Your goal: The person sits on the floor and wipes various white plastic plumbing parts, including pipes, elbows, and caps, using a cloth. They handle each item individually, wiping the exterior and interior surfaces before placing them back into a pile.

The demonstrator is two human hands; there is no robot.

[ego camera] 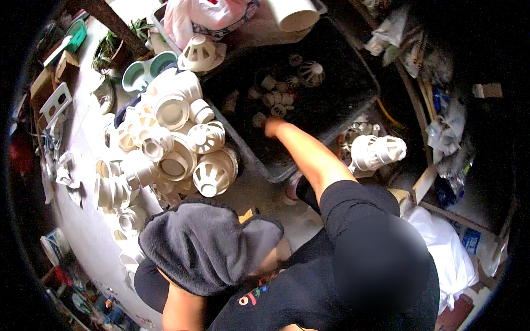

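Note:
My right hand (272,126) reaches down into a large dark plastic tub (263,169). It is beside a small white fitting (259,119); shade hides whether its fingers hold it. Other small white plastic fittings (273,98) and a slotted vent cap (311,73) lie in the tub. My left forearm (182,308) runs under a grey plush cloth (194,248), and I cannot make out the left hand. Just beyond the cloth, a large heap of white plastic vent caps (209,178) and pipe fittings (172,111) rises left of the tub.
On the tub's far rim rest a plastic bag (215,16), a wide white pipe (296,16) and a slotted cap (198,51). More vent caps (372,152) lie right of the tub. A white sack (445,256) stands near my right side. Teal cups (138,76) sit behind the heap.

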